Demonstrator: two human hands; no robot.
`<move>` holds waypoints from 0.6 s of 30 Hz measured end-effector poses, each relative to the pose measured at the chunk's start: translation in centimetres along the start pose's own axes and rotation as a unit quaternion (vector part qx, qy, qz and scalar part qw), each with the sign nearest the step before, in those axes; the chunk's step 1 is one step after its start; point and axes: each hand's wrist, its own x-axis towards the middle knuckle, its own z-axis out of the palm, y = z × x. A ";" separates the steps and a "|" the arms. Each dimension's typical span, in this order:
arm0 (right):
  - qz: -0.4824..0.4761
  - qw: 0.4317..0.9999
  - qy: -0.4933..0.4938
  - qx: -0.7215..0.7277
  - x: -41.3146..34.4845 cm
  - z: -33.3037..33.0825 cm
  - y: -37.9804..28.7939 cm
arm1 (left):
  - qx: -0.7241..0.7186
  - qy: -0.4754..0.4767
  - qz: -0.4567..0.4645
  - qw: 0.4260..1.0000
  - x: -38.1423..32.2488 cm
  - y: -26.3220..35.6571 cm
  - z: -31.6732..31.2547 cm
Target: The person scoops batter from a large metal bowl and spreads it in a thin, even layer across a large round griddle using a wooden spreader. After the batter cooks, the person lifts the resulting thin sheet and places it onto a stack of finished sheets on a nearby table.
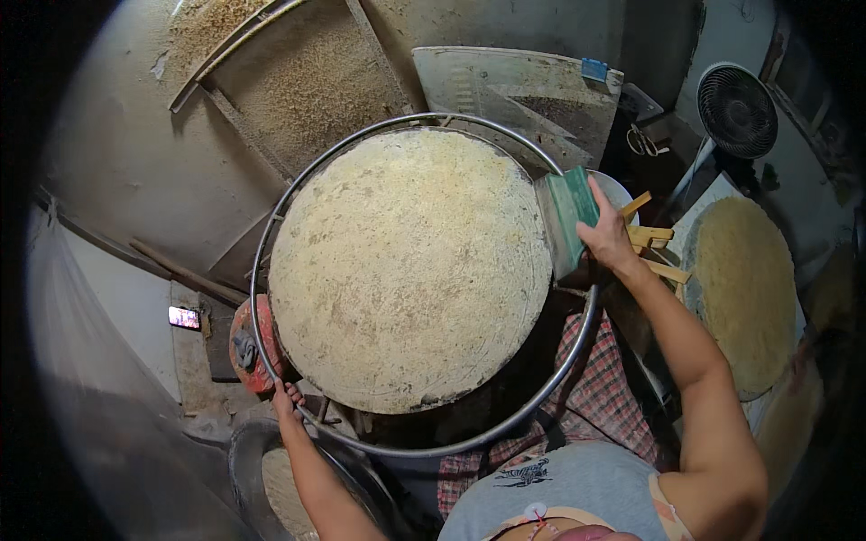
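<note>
A thin, pale layer of batter (413, 270) covers the large round griddle before me. Around the griddle runs a metal ring rail (467, 443), with a gap between the two. My left hand (287, 397) is closed on this rail at the lower left. At the griddle's right edge my right hand (607, 233) grips a wide scraper (572, 216) with a green upper edge and a pale blade. The scraper's lower edge is beside the batter; whether it touches the griddle I cannot tell.
A pale bowl (612, 189) and several wooden handles (651, 235) lie behind my right hand. Round flatbreads (741, 297) are at the right, below a fan (736, 110). A tub of batter (284, 483) stands lower left, near a red round lid (252, 345) and a lit phone (184, 318).
</note>
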 end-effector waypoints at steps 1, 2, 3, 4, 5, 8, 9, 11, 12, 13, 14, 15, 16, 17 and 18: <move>-0.040 0.999 0.008 -0.033 -0.7 0.1 -0.7 | 0.006 0.008 0.006 1.000 -0.7 0.0 -0.2; 0.034 0.999 -0.022 0.015 -1.6 -0.1 -1.6 | 0.041 0.063 0.008 0.997 -1.5 -0.7 -0.3; 0.107 0.990 -0.055 0.068 -2.2 -0.1 -3.5 | -0.002 0.088 0.032 0.996 -1.8 -1.9 -2.0; 0.129 0.986 -0.060 0.092 -3.2 -0.2 -3.8 | -0.027 0.096 0.006 0.995 -2.9 -3.5 -1.3; 0.154 0.979 -0.066 0.115 -4.3 0.0 -4.1 | 0.009 0.117 0.054 0.992 -6.4 -5.2 1.5; 0.197 0.964 -0.066 0.165 -6.6 1.0 -6.8 | -0.151 0.113 0.024 0.982 -17.7 -13.8 6.4; 0.173 0.971 -0.046 0.156 -7.1 1.6 -7.0 | -0.134 0.151 0.032 0.979 -23.4 -15.9 11.8; 0.112 0.986 -0.035 0.116 -8.2 2.8 -7.0 | -0.263 0.022 -0.055 0.963 -33.2 -18.9 19.2; 0.079 0.995 -0.023 0.060 -8.2 3.2 -6.0 | -0.029 -0.173 -0.155 0.972 -35.7 -20.1 18.8; 0.106 0.989 -0.050 0.088 -8.2 2.9 -6.5 | 0.046 -0.349 -0.234 0.906 -37.7 -19.8 20.3; 0.133 0.982 -0.074 0.114 -7.9 2.7 -7.1 | 0.142 -0.485 -0.115 0.855 -37.5 -23.4 19.4; 0.135 0.981 -0.075 0.120 -7.9 2.0 -7.5 | 0.244 -0.517 -0.102 0.814 -37.5 -23.2 19.4; 0.136 0.978 -0.081 0.133 -8.0 1.8 -7.8 | 0.230 -0.470 -0.122 0.844 -37.2 -21.9 19.2; 0.138 0.976 -0.085 0.143 -8.1 1.7 -7.9 | 0.213 -0.424 -0.142 0.869 -37.1 -20.9 18.7; 0.103 0.987 -0.064 0.110 -8.3 2.2 -6.6 | 0.207 -0.324 -0.140 0.912 -37.1 -20.6 18.2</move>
